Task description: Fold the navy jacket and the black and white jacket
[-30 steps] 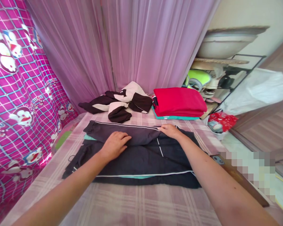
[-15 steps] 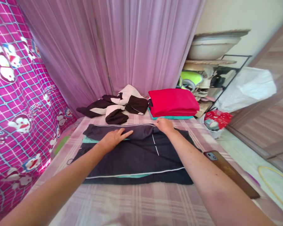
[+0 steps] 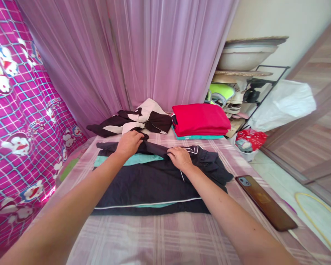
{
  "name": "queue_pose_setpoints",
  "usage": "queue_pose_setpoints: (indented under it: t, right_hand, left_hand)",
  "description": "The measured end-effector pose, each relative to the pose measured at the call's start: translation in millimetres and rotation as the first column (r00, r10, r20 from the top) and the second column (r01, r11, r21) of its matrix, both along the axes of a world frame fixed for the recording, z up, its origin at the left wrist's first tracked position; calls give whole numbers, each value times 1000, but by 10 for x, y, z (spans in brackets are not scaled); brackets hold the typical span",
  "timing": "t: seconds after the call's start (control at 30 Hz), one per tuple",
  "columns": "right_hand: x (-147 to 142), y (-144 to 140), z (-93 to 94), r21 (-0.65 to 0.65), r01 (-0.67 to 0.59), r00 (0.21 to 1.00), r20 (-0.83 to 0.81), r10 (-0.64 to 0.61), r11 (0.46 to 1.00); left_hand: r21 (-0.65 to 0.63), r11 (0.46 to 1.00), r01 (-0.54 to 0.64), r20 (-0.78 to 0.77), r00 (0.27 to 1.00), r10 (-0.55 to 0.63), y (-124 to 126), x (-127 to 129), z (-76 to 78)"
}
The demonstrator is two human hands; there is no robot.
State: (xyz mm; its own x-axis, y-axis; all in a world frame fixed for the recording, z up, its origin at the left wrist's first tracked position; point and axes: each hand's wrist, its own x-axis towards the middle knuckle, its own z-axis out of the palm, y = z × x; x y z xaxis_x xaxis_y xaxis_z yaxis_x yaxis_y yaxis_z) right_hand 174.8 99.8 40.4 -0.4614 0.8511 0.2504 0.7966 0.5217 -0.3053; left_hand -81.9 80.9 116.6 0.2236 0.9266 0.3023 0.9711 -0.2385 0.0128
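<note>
A dark garment with white piping lies spread across the bed, its far part partly folded over. Teal fabric shows between its dark layers. My left hand is closed on the dark fabric at the far edge, its fingertips partly hidden. To its right, my right hand pinches the same garment near its middle. Between the two hands the dark cloth is drawn into a fold. At the right end the fabric lies bunched and wrinkled, with white piping curling over it.
Behind the garment lie a crumpled black-and-cream garment and a folded red stack with teal beneath. A phone with a cable rests on the right of the bed. Beyond are a rack and plastic bags.
My left hand has moved slightly farther away and closed on the cloth. My right hand has shifted left and nearer, and the garment's right end has become bunched.
</note>
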Motion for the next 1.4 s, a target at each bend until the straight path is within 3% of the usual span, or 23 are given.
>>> queue_pose_setpoints:
  t: [0.07,0.13,0.27,0.37,0.53,0.6,0.67,0.73,0.8,0.83,0.87,1.03,1.17,1.23,1.4]
  right_hand:
    - [-4,136,17,-154,53,996,-57,-62,987]
    - [3,247,38,-236,64,994,-76,-84,970]
    - [23,347,47,-248,49,993,-93,-74,968]
    - [21,360,36,-253,50,992,-97,-77,966]
    - [4,377,36,-248,58,993,-87,-82,967]
    - [2,374,40,-242,53,993,-86,-75,969]
    - [3,356,42,-236,41,994,-90,-64,971]
    - [6,324,43,-233,26,994,-98,-50,972]
    - [14,285,49,-237,6,994,-105,-32,972]
    - [22,266,55,-240,-5,994,-108,-21,971]
    - [36,247,64,-243,-18,994,-111,-10,970]
    - [233,175,128,-175,7,999,-52,-16,985]
    - [472,140,134,-63,272,955,142,-261,960]
    - [550,136,122,-114,349,923,215,-320,930]
    - [575,186,134,-242,344,926,251,-284,907]
  left_hand:
    - [75,997,-5,-45,999,8,-79,71,-22]
    - [41,999,-9,-56,998,11,-203,171,-95]
    - [-123,992,-2,45,999,7,-487,449,-355]
    - [-155,988,-18,187,981,47,-634,667,-498]
    - [-173,983,-63,315,942,116,-700,907,-480]
    - [-231,968,-94,420,888,186,-672,978,-470]
    - [-376,921,-96,593,739,319,-618,1064,-493]
    - [-536,844,17,774,408,483,-549,1175,-544]
    - [-581,795,174,811,35,585,-484,1302,-601]
    - [-569,793,219,795,-102,598,-458,1365,-626]
    - [-553,799,237,778,-195,597,-438,1423,-648]
    - [-516,833,199,731,-404,549,-410,1606,-718]
    - [-506,844,181,680,-518,518,-395,1660,-739]
    - [-504,841,197,653,-550,521,-370,1675,-731]
    - [-527,811,254,608,-554,569,-354,1695,-691]
